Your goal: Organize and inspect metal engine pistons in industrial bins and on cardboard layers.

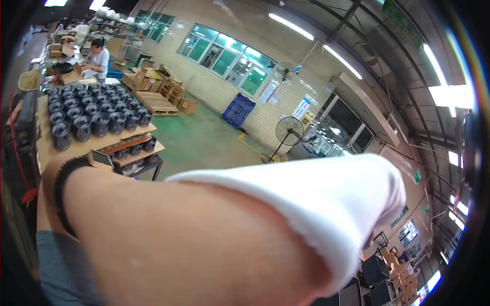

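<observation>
A bare forearm crosses very close to the view from the lower left, and I take it for my left arm. A grey sleeve (64, 268) shows at its lower left end, and a black band with a small square watch (100, 159) is round it. My left hand (352, 191), in a white glove with a loose cuff, reaches to the right. Its fingers are turned away and hidden, so whether it holds anything cannot be seen. My right hand does not show.
At the left a table (46, 145) bears rows of dark cylindrical parts (92, 109), with more on a shelf below. A person (99, 58) works behind it. Wooden pallets (155, 102), a blue crate (238, 110) and a standing fan (290, 131) stand along the tiled wall.
</observation>
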A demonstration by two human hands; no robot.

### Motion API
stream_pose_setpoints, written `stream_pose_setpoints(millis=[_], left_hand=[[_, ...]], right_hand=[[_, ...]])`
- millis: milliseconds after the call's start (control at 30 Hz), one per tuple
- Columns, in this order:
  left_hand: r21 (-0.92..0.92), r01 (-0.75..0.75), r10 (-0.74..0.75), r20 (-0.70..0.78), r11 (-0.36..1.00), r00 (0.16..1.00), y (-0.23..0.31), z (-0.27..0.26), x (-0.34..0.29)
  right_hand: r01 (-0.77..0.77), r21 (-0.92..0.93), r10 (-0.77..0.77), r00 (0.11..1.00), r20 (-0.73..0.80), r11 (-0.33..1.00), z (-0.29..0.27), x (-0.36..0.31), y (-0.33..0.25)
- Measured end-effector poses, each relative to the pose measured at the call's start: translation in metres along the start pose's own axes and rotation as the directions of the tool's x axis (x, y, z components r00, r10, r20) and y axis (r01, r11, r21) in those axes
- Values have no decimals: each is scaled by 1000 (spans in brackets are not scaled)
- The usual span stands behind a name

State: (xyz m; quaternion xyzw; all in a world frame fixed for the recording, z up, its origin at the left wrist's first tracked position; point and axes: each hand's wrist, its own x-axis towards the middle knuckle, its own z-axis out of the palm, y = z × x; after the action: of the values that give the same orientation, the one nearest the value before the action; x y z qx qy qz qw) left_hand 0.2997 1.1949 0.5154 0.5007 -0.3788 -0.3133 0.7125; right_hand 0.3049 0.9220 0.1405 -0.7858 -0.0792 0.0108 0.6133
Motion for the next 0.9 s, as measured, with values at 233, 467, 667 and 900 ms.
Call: stream_pose_setpoints(millis=[233,467,667,900], left_hand=[[190,-176,156,116,966,981,9,-101,12],[376,-345,328,113,860,938,-9,-183,4],[578,-393,406,115,715,907,-27,-236,15],[836,-354,380,192,419,905,-23,-248,61]], right_hand=[[-17,-142,16,1000,-10,990,25,71,11],[-183,-152,191,981,37,971,26,132,62],[128,-421,-3,959,284,898,33,217,78],[149,-311,-68,964,256,939,2,308,38]])
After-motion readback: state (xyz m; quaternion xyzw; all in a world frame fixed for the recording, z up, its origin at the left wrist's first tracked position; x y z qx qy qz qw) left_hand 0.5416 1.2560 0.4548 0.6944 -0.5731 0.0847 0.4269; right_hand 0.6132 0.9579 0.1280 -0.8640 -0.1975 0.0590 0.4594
